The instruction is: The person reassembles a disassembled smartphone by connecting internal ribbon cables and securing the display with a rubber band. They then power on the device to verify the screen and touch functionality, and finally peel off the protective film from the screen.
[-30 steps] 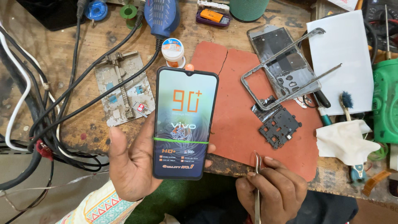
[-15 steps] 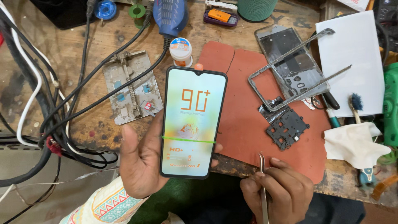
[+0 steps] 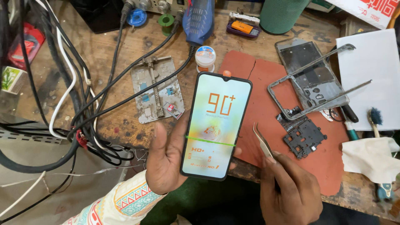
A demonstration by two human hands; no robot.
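A phone display panel [image 3: 216, 125], its glass covered by a printed protective film in pale orange and blue, is held upright in the centre of the frame above a cluttered wooden workbench [image 3: 104, 46]. The left hand [image 3: 168, 160] cradles it from behind and below, thumb raised along the left edge and fingertips showing at the right edge, its wrist in a patterned sleeve [image 3: 121, 204] at the lower left. The right hand [image 3: 291, 191], at the lower right of centre, is closed around a pair of metal tweezers [image 3: 262, 139], whose pointed tips aim up and left, just beside the panel's right edge but apart from it.

Beneath and to the right lies a red-brown work mat [image 3: 266, 75]. On it, right of centre, rest a black inner phone plate [image 3: 304, 137] and a bare metal phone frame [image 3: 316, 87] lying over a grey phone back housing [image 3: 306, 62]. A white sheet of paper [image 3: 373, 71] fills the upper right, with a crumpled white tissue [image 3: 368, 156] below it and a small brush [image 3: 375, 118] between them.

Left of the panel sits a worn metal board holder [image 3: 156, 89]. A small round tin [image 3: 205, 58] stands just above the panel's top edge. Black and white cables [image 3: 75, 104] tangle across the left of the frame, and a blue tool handle [image 3: 200, 18] lies at the top centre.
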